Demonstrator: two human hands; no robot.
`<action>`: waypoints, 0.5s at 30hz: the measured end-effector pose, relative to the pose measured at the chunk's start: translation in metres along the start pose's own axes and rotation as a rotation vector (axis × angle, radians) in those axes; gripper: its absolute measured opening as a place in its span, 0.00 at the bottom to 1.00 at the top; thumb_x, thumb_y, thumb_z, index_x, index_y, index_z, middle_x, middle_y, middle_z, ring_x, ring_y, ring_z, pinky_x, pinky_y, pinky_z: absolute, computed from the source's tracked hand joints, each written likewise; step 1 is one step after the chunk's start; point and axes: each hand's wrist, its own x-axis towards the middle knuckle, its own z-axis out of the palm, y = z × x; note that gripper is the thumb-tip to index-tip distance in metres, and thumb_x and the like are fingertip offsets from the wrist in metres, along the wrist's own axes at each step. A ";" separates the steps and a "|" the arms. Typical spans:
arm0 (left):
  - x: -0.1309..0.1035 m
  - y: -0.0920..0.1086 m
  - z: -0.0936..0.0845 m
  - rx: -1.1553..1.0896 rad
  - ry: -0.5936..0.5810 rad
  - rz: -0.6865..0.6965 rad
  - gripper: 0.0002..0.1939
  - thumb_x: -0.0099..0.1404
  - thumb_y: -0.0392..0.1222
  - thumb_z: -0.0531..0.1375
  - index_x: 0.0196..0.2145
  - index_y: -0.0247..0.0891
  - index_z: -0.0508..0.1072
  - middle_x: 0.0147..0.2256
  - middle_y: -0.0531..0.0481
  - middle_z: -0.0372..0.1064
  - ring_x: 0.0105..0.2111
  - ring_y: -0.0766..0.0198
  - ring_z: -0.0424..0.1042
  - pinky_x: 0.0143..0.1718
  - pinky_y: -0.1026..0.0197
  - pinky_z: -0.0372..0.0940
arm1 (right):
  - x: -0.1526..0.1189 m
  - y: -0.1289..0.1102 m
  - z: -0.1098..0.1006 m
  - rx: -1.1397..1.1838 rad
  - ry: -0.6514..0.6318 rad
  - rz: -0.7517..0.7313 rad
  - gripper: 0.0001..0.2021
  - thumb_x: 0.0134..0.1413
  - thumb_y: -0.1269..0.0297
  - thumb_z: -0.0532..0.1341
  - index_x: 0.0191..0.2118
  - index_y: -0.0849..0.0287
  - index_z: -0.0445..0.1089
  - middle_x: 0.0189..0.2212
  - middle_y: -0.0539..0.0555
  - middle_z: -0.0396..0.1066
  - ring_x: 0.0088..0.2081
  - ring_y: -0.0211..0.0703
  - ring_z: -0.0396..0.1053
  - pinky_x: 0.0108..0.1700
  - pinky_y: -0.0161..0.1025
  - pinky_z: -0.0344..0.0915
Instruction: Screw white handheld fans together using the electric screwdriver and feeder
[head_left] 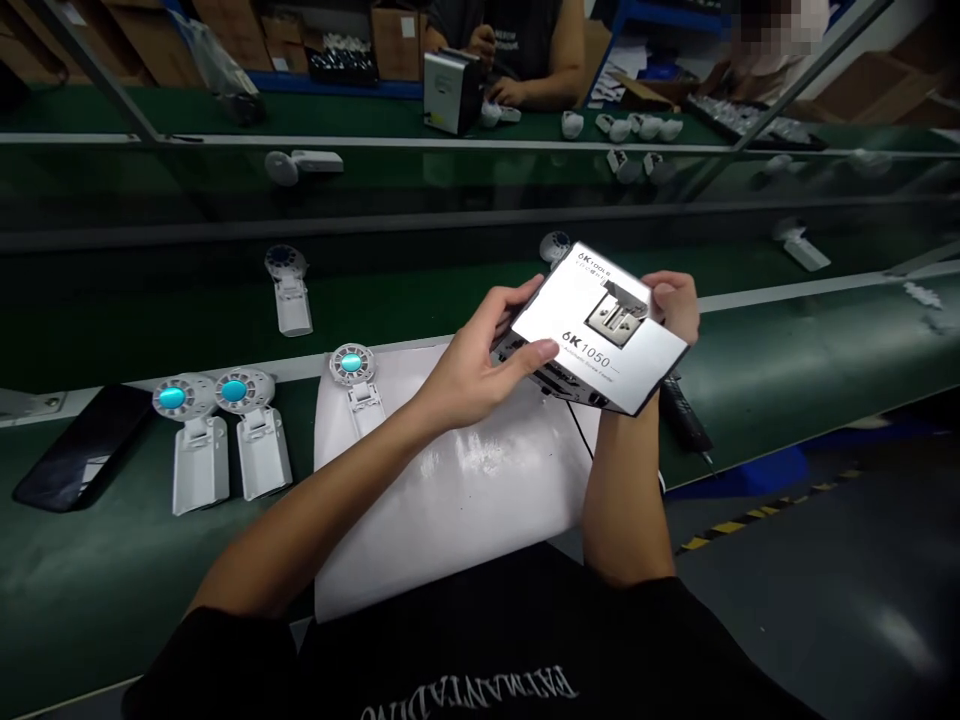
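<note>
A silver box-shaped screw feeder (pixel 555 325), marked "6K 1050 Automatic Screw Feeder", is held tilted above the bench. My left hand (pixel 491 355) grips its left side, thumb on the printed face. My right hand (pixel 673 303) is closed at its upper right edge, the fingers partly hidden behind it. Beneath lies a white sheet (pixel 465 500) with a small white fan part (pixel 352 366) at its upper left, partly behind my left forearm. A black electric screwdriver (pixel 684 420) lies to the right, below my right hand.
Two white fan parts (pixel 244 392) with blue centres and a black phone (pixel 82 447) lie at the left. More fan parts (pixel 289 290) rest on the dark green belt beyond. Metal posts (pixel 105 70) rise from the line. Across it, a co-worker (pixel 525 50) sits by another silver feeder (pixel 452 92).
</note>
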 end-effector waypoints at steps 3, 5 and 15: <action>-0.005 -0.013 0.001 -0.039 -0.005 -0.007 0.28 0.76 0.53 0.70 0.66 0.45 0.66 0.78 0.42 0.56 0.75 0.48 0.63 0.74 0.46 0.64 | -0.006 0.013 0.000 0.024 -0.046 -0.004 0.28 0.66 0.25 0.47 0.35 0.43 0.62 0.31 0.56 0.62 0.33 0.47 0.52 0.38 0.53 0.58; -0.008 -0.020 0.000 -0.065 -0.004 -0.021 0.28 0.75 0.51 0.71 0.65 0.46 0.67 0.79 0.43 0.55 0.77 0.49 0.60 0.76 0.45 0.61 | -0.007 0.019 0.000 0.060 -0.059 -0.011 0.27 0.65 0.26 0.50 0.34 0.43 0.62 0.30 0.55 0.61 0.32 0.46 0.53 0.38 0.52 0.57; -0.051 -0.049 0.004 -0.110 0.023 -0.052 0.34 0.65 0.45 0.79 0.64 0.48 0.71 0.77 0.44 0.58 0.78 0.46 0.57 0.79 0.35 0.56 | -0.015 0.034 -0.007 0.304 -0.093 -0.122 0.19 0.54 0.40 0.66 0.31 0.50 0.67 0.27 0.51 0.62 0.29 0.45 0.56 0.33 0.46 0.52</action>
